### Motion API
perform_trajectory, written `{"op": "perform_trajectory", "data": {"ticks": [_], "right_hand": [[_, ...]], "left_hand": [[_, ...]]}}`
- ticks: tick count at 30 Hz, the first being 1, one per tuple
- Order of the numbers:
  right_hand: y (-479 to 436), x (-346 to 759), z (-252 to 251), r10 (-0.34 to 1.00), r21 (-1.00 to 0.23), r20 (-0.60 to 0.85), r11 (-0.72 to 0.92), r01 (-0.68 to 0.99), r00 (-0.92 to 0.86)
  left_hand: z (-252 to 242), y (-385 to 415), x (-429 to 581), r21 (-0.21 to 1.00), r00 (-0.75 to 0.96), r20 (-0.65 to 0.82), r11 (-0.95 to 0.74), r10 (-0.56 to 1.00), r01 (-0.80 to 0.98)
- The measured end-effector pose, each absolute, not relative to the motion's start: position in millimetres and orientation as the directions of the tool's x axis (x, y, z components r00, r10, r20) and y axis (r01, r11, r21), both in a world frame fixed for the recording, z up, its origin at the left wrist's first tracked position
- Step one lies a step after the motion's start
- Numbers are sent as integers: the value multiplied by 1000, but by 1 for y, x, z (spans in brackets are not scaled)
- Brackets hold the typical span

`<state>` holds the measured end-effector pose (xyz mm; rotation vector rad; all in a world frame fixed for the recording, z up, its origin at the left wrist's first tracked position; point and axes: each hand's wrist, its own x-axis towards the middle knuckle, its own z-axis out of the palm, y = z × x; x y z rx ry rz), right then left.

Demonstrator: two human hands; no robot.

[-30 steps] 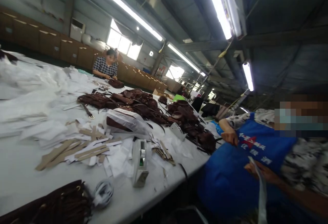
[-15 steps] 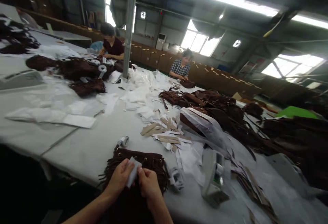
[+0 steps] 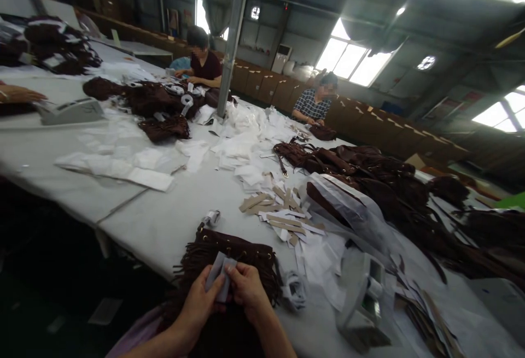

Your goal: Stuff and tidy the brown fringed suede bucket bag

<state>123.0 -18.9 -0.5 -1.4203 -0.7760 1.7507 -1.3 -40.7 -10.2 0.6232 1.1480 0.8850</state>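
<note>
Head view: The pale slip [image 3: 220, 277], seen half a second earlier as one panel, now shows two, suggesting folding or parting; it is gripped by the fingers of left hand [image 3: 202, 297] and right hand [image 3: 249, 288], over the fringed bag [image 3: 248, 247] at the desk [image 3: 164, 227] edge.

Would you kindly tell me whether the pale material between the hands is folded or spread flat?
Probably folded: two pale panels show at an angle between the left hand and right hand, but whether they join is hidden.
</note>
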Motion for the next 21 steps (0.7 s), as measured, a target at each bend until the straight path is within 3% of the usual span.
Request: {"op": "perform_trajectory", "data": {"ticks": [4, 8, 15, 18, 21], "right_hand": [[-16, 122, 1, 816, -800, -560, -577, -165, -143], [1, 116, 4, 744, -727, -635, -667, -163, -210], [39, 90, 4, 781, -749, -609, -623, -225, -137], [44, 79, 1, 796, -739, -598, -593, -318, -94], [44, 68, -7, 809, -738, -587, -529, -418, 12]], "left_hand": [[-31, -43, 5, 896, 92, -382, 393, 920, -209], [-31, -28, -8, 905, 126, -352, 372, 927, -207], [15, 19, -62, 804, 324, -482, 558, 814, -205], [21, 10, -55, 746, 265, -572, 626, 776, -225], [7, -9, -32, 730, 144, -581, 592, 801, -342]]}}
